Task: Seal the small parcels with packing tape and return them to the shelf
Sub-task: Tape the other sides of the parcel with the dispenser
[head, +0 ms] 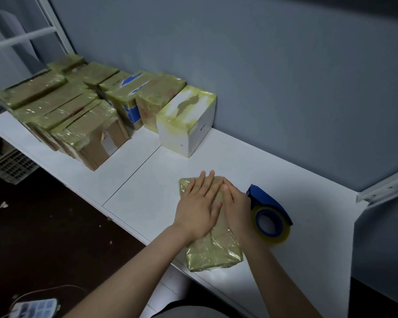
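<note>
Small cardboard parcels (62, 106), all wrapped in shiny yellowish clear tape, stand packed together at about ten o'clock in the view. They are on the long white shelf board (145, 180) that runs along the grey wall (262, 76). Under the board, at nine o'clock, we see a pale plastic crate with a grid of holes (12, 166). At seven o'clock, on the dark floor, lies a white power strip with a cable (35, 306). At the right end of the group, touching its neighbour, stands a white box with yellowish tape over its top (186, 125). It is at eleven o'clock from our hands and well apart from them.

Nearer to us, at about five o'clock from the centre, lies one flat parcel fully covered with yellowish tape (214, 251). Its near left corner comes to the front edge of the board. Both our hands lie on top of it, side by side and close together, palms down. Our left hand (198, 203) is flat, with straight fingers a little spread, pointing to twelve o'clock. Our right hand (236, 203) lies along the right part of the top, with fingers straight and together, pointing to eleven o'clock. Just beside the right hand, at three o'clock from it, a blue tape dispenser with a roll of clear yellowish tape (267, 200) rests on the board. At the far right, a white metal bracket (381, 188) shows against the wall.
</note>
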